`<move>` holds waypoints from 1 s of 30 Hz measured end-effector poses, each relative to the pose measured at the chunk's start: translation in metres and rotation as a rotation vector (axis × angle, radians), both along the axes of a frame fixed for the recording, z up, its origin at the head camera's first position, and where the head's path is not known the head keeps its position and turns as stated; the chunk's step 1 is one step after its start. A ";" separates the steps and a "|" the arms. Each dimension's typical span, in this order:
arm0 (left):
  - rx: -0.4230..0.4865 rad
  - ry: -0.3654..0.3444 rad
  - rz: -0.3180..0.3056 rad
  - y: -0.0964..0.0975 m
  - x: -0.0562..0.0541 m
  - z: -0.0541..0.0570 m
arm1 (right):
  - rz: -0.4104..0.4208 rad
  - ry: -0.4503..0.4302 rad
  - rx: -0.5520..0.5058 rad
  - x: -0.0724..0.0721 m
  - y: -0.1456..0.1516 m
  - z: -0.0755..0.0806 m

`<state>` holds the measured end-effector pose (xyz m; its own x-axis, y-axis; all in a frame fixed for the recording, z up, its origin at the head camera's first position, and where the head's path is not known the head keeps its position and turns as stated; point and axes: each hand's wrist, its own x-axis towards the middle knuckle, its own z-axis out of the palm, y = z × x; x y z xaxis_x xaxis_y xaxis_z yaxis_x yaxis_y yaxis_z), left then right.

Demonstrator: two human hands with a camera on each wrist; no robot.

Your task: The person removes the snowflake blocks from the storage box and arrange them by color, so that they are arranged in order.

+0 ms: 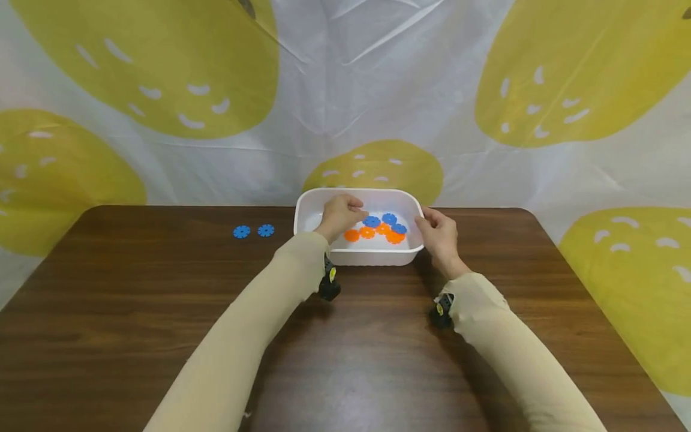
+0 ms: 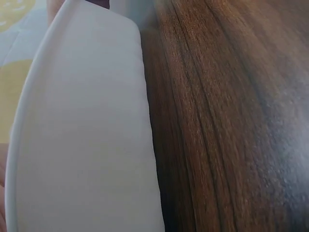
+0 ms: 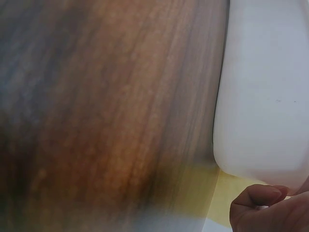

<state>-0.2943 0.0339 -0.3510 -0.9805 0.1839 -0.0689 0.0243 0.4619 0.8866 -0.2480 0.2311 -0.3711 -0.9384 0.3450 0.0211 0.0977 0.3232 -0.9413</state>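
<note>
Several discs [image 1: 367, 232] lying in tub [image 1: 372, 258] | right hand [image 1: 440, 237] gripping tub's end, ideally bracing it | left hand [image 1: 340, 215] reaching near blue disc [image 1: 372, 222], can't tell grip; ideally pinching one edge

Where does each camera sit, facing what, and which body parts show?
On the head, facing forward-down at a white rectangular plastic tub; left grip, right grip and beige fabric sleeves show.
On the left wrist, facing tub wall and brown wood-grain table; skin slivers show.
On the right wrist, facing both too; right grip shows.
Wrist views share tub and table.
</note>
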 end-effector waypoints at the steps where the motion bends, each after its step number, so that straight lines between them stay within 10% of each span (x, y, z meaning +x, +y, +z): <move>1: -0.009 -0.004 0.000 0.001 0.000 0.000 | 0.002 0.003 0.000 0.000 0.000 0.000; 30: -0.243 -0.014 0.031 0.029 -0.005 -0.009 | -0.013 -0.011 0.045 0.003 0.004 0.000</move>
<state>-0.2994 0.0629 -0.3596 -0.9840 0.1304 -0.1210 -0.0044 0.6619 0.7495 -0.2449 0.2356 -0.3710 -0.9341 0.3561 0.0269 0.1122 0.3640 -0.9246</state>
